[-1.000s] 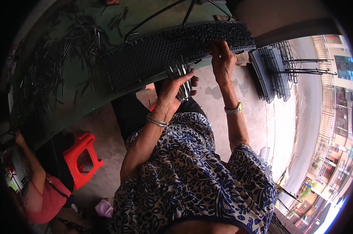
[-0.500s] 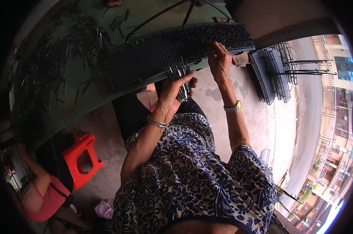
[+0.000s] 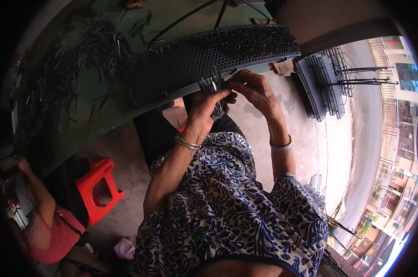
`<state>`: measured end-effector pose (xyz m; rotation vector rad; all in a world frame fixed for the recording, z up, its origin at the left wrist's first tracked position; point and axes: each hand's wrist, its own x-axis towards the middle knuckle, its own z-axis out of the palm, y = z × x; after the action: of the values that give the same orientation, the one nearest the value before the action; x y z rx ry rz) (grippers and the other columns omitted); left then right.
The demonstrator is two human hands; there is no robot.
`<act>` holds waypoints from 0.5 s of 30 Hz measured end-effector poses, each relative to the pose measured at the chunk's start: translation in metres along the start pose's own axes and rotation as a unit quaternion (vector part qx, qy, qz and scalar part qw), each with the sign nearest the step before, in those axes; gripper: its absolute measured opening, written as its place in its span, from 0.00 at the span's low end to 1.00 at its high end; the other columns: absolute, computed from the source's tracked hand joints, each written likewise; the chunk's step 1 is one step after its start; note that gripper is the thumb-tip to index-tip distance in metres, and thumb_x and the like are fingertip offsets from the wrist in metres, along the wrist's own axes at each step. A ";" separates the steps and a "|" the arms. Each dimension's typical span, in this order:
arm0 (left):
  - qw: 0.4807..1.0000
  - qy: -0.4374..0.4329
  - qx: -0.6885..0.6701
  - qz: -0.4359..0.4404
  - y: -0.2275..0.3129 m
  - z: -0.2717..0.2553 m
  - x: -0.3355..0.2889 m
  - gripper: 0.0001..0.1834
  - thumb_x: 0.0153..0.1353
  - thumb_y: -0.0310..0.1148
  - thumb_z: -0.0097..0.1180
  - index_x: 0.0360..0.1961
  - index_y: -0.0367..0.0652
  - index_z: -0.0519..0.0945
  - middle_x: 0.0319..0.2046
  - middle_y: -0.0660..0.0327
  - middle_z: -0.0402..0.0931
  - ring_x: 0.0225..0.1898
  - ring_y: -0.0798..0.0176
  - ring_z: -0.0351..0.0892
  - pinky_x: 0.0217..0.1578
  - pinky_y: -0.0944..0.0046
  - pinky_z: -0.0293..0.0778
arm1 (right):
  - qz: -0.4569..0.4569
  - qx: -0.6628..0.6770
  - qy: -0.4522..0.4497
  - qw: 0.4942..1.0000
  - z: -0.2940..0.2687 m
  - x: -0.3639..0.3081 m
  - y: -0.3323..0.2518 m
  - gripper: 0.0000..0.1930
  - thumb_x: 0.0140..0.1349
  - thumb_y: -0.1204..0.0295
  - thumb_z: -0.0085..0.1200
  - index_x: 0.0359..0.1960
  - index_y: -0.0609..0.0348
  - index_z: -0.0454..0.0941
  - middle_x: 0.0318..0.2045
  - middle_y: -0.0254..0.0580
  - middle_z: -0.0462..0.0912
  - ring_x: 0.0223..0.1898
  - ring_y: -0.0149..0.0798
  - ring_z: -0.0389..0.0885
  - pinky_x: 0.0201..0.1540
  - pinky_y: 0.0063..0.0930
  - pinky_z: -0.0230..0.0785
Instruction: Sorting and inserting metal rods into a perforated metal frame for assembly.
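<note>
Where the head camera looks down, the left hand (image 3: 204, 108) holds a bundle of thin dark pins (image 3: 214, 94), its fingers curled around them so that only the upper ends show above the knuckles. Just to the right, the right hand (image 3: 255, 87) has its fingertips drawn together at the top of that bundle; whether they pinch a single pin I cannot tell, since the fingers hide the contact. Both hands sit at the near edge of a long black perforated tray (image 3: 204, 60), which lies on a green table (image 3: 79, 124). The tray's right part is packed with upright pins, too small to tell apart; its left part shows open holes. Loose pins (image 3: 66, 74) are scattered over the far left of the table, blurring toward the dark rim. A silver bangle (image 3: 186, 143) rings the left wrist, a watch (image 3: 282, 147) the right. Lower left, a red stool (image 3: 98, 184) stands on the concrete, and another person in pink (image 3: 47, 226) is cut off by the rim. Far right, a stack of black trays (image 3: 317, 87) leans on the ground.
</note>
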<state>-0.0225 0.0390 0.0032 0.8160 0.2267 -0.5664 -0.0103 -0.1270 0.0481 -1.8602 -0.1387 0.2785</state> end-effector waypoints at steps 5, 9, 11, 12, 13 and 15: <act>0.999 0.008 0.049 -0.005 -0.002 0.002 0.001 0.09 0.58 0.29 0.59 0.41 0.40 0.79 0.32 0.58 0.82 0.32 0.65 0.83 0.23 0.70 0.73 | 0.015 0.006 0.002 1.000 -0.004 -0.004 0.005 0.07 0.62 0.74 0.55 0.36 0.68 0.78 0.31 0.37 0.80 0.35 0.28 0.78 0.39 0.22 0.70; 0.999 0.006 0.048 -0.016 0.002 0.003 0.002 0.09 0.58 0.29 0.59 0.40 0.40 0.79 0.33 0.58 0.82 0.34 0.64 0.83 0.23 0.70 0.72 | 0.011 0.074 0.046 0.996 0.000 -0.007 0.004 0.07 0.64 0.74 0.53 0.37 0.68 0.75 0.30 0.38 0.80 0.33 0.27 0.77 0.38 0.22 0.70; 0.999 0.008 0.047 -0.016 0.003 0.002 0.004 0.09 0.58 0.30 0.59 0.40 0.40 0.79 0.33 0.57 0.83 0.34 0.64 0.84 0.23 0.70 0.73 | -0.006 0.054 0.081 0.995 0.000 -0.004 0.010 0.08 0.65 0.74 0.52 0.38 0.68 0.75 0.30 0.39 0.80 0.32 0.28 0.77 0.37 0.22 0.71; 0.999 0.008 0.046 -0.018 0.003 0.002 0.005 0.09 0.58 0.30 0.59 0.40 0.40 0.79 0.33 0.57 0.83 0.34 0.64 0.84 0.23 0.70 0.73 | -0.023 0.033 0.115 0.993 0.000 -0.002 0.012 0.08 0.65 0.73 0.51 0.38 0.68 0.75 0.30 0.39 0.80 0.31 0.28 0.78 0.35 0.22 0.71; 0.999 0.020 0.038 -0.028 0.003 0.002 0.007 0.09 0.58 0.30 0.60 0.40 0.40 0.79 0.33 0.57 0.83 0.34 0.64 0.84 0.23 0.70 0.73 | -0.022 0.033 0.116 0.992 -0.001 0.000 0.012 0.08 0.65 0.73 0.51 0.38 0.68 0.75 0.30 0.39 0.80 0.31 0.28 0.78 0.35 0.22 0.71; 0.998 0.033 0.030 -0.040 0.001 0.000 0.011 0.09 0.58 0.30 0.60 0.40 0.40 0.79 0.34 0.57 0.83 0.34 0.64 0.84 0.23 0.70 0.73 | -0.045 -0.026 0.227 0.973 -0.003 0.004 0.008 0.08 0.66 0.74 0.50 0.39 0.68 0.73 0.30 0.41 0.81 0.28 0.29 0.79 0.32 0.21 0.71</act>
<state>-0.0125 0.0352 -0.0009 0.8875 0.3051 -0.6237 -0.0061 -0.1311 0.0407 -1.9155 0.0845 -0.2181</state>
